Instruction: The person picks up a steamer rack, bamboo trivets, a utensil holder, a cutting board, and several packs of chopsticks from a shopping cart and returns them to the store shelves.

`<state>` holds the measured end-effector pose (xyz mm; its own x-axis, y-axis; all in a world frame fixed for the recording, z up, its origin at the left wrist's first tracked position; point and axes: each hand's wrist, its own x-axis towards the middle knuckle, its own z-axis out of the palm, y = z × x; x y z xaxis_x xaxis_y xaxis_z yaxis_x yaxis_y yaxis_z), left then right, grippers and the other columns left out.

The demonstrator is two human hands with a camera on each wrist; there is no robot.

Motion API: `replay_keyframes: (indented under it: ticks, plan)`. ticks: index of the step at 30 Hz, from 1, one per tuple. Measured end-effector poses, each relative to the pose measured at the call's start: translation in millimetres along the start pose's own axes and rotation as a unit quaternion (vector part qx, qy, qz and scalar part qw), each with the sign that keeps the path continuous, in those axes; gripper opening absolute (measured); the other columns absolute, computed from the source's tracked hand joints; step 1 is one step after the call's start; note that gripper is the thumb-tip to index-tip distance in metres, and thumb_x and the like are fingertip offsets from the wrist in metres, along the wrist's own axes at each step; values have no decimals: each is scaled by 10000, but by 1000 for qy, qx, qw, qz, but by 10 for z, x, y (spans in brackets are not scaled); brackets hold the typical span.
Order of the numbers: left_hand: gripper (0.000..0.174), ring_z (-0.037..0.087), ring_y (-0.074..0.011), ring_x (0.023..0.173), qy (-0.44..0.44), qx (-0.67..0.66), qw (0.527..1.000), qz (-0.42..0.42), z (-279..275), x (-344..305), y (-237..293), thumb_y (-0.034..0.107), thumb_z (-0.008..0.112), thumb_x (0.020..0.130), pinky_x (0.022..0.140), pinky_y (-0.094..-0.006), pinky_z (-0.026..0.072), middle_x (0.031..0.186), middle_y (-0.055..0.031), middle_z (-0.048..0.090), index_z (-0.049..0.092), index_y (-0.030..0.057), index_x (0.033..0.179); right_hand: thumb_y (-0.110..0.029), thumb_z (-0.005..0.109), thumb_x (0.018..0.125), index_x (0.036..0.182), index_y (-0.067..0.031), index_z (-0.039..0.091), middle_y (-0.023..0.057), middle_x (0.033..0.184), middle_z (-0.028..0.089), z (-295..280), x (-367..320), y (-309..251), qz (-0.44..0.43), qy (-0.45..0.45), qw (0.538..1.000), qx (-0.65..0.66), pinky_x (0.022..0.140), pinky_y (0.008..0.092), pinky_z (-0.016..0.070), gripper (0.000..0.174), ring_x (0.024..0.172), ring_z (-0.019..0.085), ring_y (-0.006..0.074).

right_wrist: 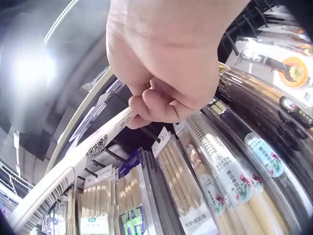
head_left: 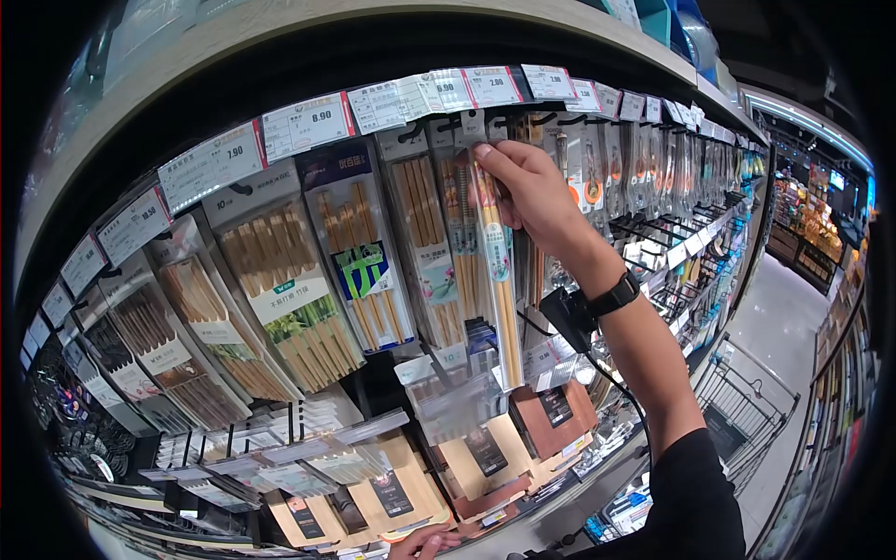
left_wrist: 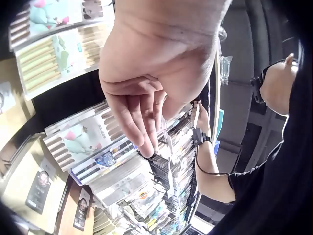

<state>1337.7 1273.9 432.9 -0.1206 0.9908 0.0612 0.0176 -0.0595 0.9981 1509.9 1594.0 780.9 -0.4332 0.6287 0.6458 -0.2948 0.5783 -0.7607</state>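
My right hand (head_left: pixel 537 191) pinches the upper end of a slim clear pack of chopsticks (head_left: pixel 497 271) between thumb and fingers. The pack hangs upright in front of the rack and bears a pale blue label. In the right wrist view, its narrow white side with a barcode (right_wrist: pixel 51 196) slants down to the left from the curled fingers (right_wrist: pixel 154 105). Several similar chopstick packs (right_wrist: pixel 234 171) hang right behind that hand. Down at the bottom of the head view is my left hand (head_left: pixel 425 541), holding nothing. Its fingers (left_wrist: pixel 139 120) are loosely bent in the left wrist view.
More chopstick packs (head_left: pixel 280 299) hang along the rack to the left, under a strip of price tags (head_left: pixel 303 126). Wooden cutting boards (head_left: pixel 392 495) stand on the shelf below. Kitchen tools (head_left: pixel 611 168) hang to the right. A shopping cart (head_left: pixel 747 401) stands in the aisle.
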Motion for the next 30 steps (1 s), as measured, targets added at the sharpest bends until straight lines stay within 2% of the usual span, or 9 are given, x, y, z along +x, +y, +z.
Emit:
replay_keyframes:
  ticks: [5, 7, 16, 22, 25, 30]
  plan:
    - [317, 660, -176, 996, -4, -4, 1000, -8, 16, -4, 76, 192, 504, 1030, 854, -297, 515, 1084, -109, 695, 579, -16, 1258, -259, 507, 1013, 933, -41, 631, 56, 689, 681, 13, 41, -25, -11, 2, 1000, 7, 409, 201, 316, 263, 447, 481, 48]
    - [311, 661, -170, 988, -3, -15, 1000, -12, 21, -9, 70, 185, 501, 1031, 851, -294, 513, 1079, -107, 697, 582, -17, 1252, -250, 506, 1008, 929, -34, 636, 60, 688, 682, 37, 22, -44, 10, 12, 1000, 21, 407, 201, 318, 264, 449, 493, 47]
    - [303, 666, -170, 975, -4, -2, 1000, 0, -4, -5, -31, 177, 495, 1032, 851, -293, 510, 1078, -105, 697, 581, -19, 1248, -271, 529, 995, 931, -44, 639, 68, 678, 681, 23, 85, 30, 1, 24, 994, 103, 383, 193, 288, 260, 436, 531, 54]
    - [312, 670, -163, 956, -1, 12, 1000, -2, 14, 7, -27, 199, 502, 1031, 852, -291, 512, 1062, -100, 702, 591, -18, 1237, -265, 529, 997, 902, -50, 620, 68, 663, 672, 26, 54, 46, 1, 8, 995, 104, 371, 183, 290, 252, 466, 575, 57]
    - [313, 669, -158, 951, 5, 13, 1000, -12, 25, 11, -16, 206, 507, 1030, 852, -291, 514, 1053, -92, 704, 598, -14, 1232, -250, 532, 997, 908, -43, 619, 65, 653, 665, 83, 17, -13, 5, 30, 993, 117, 369, 188, 295, 242, 450, 552, 53]
    - [309, 663, -150, 948, 8, 12, 1000, -13, 43, 25, -14, 212, 515, 1026, 852, -287, 515, 1054, -86, 702, 612, -10, 1218, -240, 532, 997, 922, -34, 622, 63, 647, 658, 84, 106, 51, 6, 15, 994, 110, 379, 190, 307, 237, 439, 527, 52]
